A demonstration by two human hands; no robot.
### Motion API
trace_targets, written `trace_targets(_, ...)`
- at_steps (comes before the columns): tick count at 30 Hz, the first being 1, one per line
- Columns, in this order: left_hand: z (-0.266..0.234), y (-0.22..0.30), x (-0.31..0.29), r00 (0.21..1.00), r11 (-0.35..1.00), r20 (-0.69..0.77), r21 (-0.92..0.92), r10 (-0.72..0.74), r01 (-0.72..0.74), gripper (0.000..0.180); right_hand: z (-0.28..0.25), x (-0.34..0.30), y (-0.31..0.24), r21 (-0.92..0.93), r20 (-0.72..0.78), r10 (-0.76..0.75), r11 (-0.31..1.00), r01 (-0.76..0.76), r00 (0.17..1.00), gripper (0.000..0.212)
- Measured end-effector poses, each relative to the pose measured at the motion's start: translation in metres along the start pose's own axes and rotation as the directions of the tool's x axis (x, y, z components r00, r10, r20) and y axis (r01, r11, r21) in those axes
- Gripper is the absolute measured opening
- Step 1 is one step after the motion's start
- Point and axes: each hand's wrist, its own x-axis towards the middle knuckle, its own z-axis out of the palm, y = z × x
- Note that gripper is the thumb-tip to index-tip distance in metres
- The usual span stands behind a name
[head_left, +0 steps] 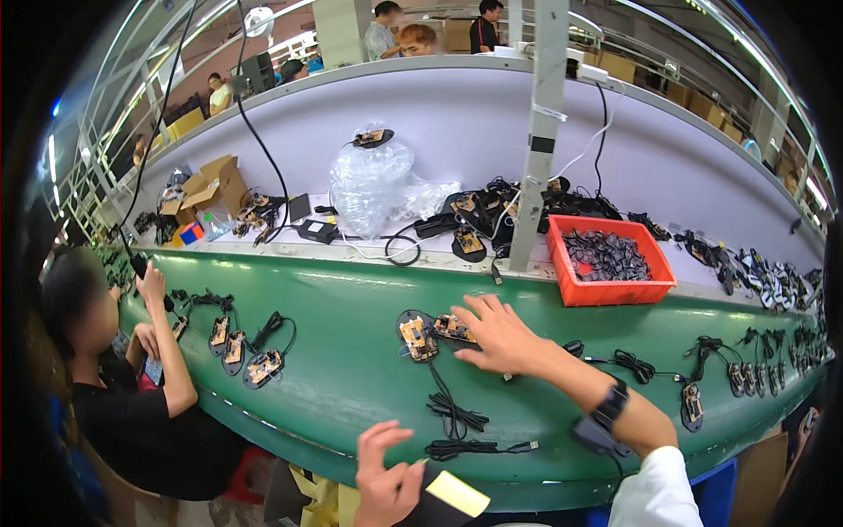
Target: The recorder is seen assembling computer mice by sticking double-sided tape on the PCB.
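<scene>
My right hand (505, 338), with a dark watch on its wrist, reaches over the green belt with fingers spread. Its fingertips are at the edge of a mouse base with a brown circuit board (452, 328), partly hidden by the hand; whether they touch it, I cannot tell. A second mouse base with a circuit board (417, 336) lies just left of it, its black cable (457, 413) bundled nearer me. At the belt's front edge my left hand (386, 479) is raised with curled fingers. Beside it a yellow label (457, 494) sits on a dark surface.
A red bin (610, 263) of small dark parts stands on the far ledge. More mouse boards with cables lie left (263, 367) and right (692, 402) on the belt (351, 303). A metal post (537, 140) rises behind. A co-worker (132, 378) works at the left.
</scene>
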Motion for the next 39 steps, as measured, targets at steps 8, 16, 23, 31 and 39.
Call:
trace_targets(8, 0.047, 0.031, 0.007, 0.877, 0.977, 0.436, -0.159, 0.2, -0.144, 0.033, 0.004, -0.001, 0.059, 0.359, -0.117, 0.066, 0.933, -0.02, 0.991, 0.064)
trace_targets(16, 0.011, -0.034, 0.078, 0.969, 0.997, 0.242, 0.048, 0.049, -0.062, 0.025, -0.162, -0.064, 0.027, 0.467, -0.146, -0.085, 0.873, 0.144, 0.986, 0.066)
trace_targets(23, 0.062, -0.091, 0.133, 0.824, 0.979, 0.529, -0.085, 0.202, -0.186, 0.042, -0.175, -0.126, -0.005, 0.722, -0.085, -0.178, 0.667, 0.184, 0.98, 0.059)
trace_targets(31, 0.058, -0.109, 0.113, 0.729, 0.982, 0.683, 0.166, -0.045, -0.094, 0.037, -0.006, -0.154, -0.059, 0.879, 0.262, -0.151, 0.445, -0.171, 0.953, 0.064)
trace_targets(39, 0.004, -0.062, 0.074, 0.772, 0.977, 0.631, 0.201, -0.074, -0.071, 0.022, -0.005, -0.089, 0.062, 0.557, 0.095, 0.073, 0.822, -0.114, 0.993, 0.062)
